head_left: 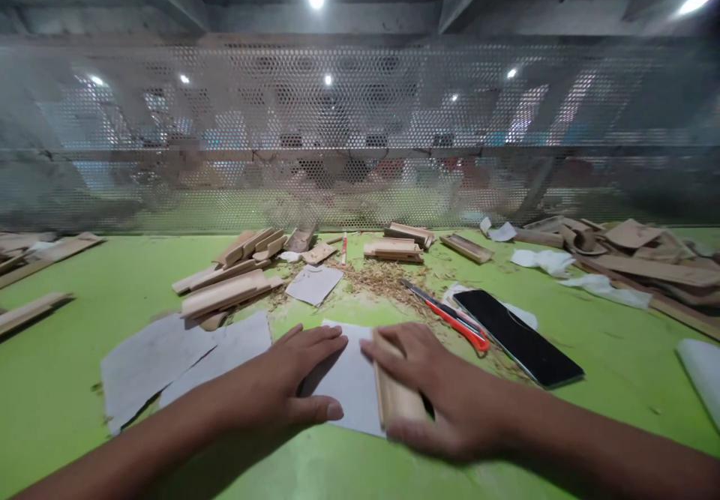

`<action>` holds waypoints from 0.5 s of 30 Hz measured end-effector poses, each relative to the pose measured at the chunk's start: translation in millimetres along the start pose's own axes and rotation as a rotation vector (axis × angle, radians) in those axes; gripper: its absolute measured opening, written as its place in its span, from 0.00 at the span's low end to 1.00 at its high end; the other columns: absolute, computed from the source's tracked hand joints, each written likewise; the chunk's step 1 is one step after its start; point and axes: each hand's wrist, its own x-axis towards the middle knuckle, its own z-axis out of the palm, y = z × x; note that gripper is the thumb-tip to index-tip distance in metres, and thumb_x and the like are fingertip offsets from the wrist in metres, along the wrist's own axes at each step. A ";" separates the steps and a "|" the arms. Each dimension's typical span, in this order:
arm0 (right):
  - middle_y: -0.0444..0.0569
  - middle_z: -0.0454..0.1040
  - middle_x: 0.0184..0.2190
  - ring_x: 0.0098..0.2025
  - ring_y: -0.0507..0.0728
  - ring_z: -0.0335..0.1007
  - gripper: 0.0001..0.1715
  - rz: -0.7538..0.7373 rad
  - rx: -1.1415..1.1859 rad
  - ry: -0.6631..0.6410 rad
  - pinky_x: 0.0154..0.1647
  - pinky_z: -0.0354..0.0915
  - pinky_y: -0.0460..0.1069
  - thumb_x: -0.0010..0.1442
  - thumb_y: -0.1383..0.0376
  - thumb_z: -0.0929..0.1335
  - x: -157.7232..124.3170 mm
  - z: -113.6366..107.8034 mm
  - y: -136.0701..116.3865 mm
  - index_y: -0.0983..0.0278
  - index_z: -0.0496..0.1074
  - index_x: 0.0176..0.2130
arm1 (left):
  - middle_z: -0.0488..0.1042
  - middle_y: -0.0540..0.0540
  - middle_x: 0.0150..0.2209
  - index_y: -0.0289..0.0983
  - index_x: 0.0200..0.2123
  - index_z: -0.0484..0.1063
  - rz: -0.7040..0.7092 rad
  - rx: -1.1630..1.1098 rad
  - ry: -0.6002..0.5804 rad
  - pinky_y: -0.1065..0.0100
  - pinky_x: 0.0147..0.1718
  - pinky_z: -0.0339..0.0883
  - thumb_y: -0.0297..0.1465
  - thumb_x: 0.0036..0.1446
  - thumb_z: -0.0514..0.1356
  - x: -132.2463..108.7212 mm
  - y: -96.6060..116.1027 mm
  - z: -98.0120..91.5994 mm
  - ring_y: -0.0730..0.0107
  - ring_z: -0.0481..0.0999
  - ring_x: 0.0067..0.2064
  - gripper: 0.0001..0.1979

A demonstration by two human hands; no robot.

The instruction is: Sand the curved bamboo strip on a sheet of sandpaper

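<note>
A pale grey sheet of paper [352, 380] lies flat on the green tabletop in front of me. My left hand [307, 376] rests at its left edge, fingers stretched out and thumb apart, holding nothing. On the right part of the sheet is a short moulded wooden piece [402, 391] with a grooved long side. My right hand [430, 391] grips this piece from above, fingers over its far end and thumb at its near end. The underside of the wood and part of the sheet are hidden.
Beyond my right hand lie a red utility knife [458, 327] and a black phone [517, 335]. Torn paper [154, 357] is at left. Wooden pieces [228, 294], shavings [376, 279] and a right-hand scrap pile [646, 252] lie before a perforated metal screen [349, 125].
</note>
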 end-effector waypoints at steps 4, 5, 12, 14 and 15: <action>0.73 0.55 0.68 0.69 0.79 0.49 0.55 0.015 -0.019 -0.008 0.66 0.50 0.76 0.62 0.42 0.67 0.2 -0.6 -2.4 0.68 0.52 0.75 | 0.53 0.40 0.74 0.43 0.74 0.55 0.002 0.003 0.015 0.43 0.69 0.49 0.52 0.65 0.63 -0.7 -1.0 1.3 0.42 0.52 0.74 0.42; 0.73 0.54 0.69 0.69 0.80 0.48 0.57 -0.002 -0.003 -0.035 0.66 0.50 0.76 0.62 0.41 0.68 0.2 -0.8 -3.2 0.67 0.50 0.75 | 0.53 0.40 0.75 0.42 0.74 0.55 -0.002 0.003 0.003 0.42 0.69 0.49 0.53 0.64 0.63 -0.8 -0.7 1.2 0.41 0.51 0.74 0.42; 0.74 0.59 0.66 0.66 0.80 0.52 0.55 0.001 -0.013 0.025 0.65 0.51 0.77 0.60 0.43 0.69 1.2 -1.0 -1.6 0.71 0.57 0.73 | 0.52 0.38 0.74 0.40 0.74 0.54 -0.005 0.005 -0.007 0.41 0.70 0.45 0.51 0.65 0.63 -0.1 2.0 0.0 0.43 0.51 0.74 0.42; 0.74 0.57 0.68 0.67 0.81 0.50 0.58 -0.029 0.000 -0.023 0.64 0.51 0.77 0.59 0.41 0.69 1.2 -1.3 -1.6 0.69 0.55 0.74 | 0.53 0.38 0.74 0.40 0.74 0.55 0.002 0.004 -0.012 0.42 0.70 0.47 0.51 0.65 0.64 0.2 1.2 0.4 0.42 0.51 0.74 0.42; 0.74 0.57 0.67 0.67 0.81 0.51 0.58 -0.018 -0.008 -0.029 0.65 0.51 0.76 0.59 0.41 0.69 1.4 -1.9 -1.7 0.69 0.55 0.74 | 0.53 0.38 0.74 0.39 0.74 0.55 0.001 0.011 -0.012 0.43 0.69 0.49 0.52 0.64 0.64 0.5 0.7 0.7 0.41 0.51 0.74 0.43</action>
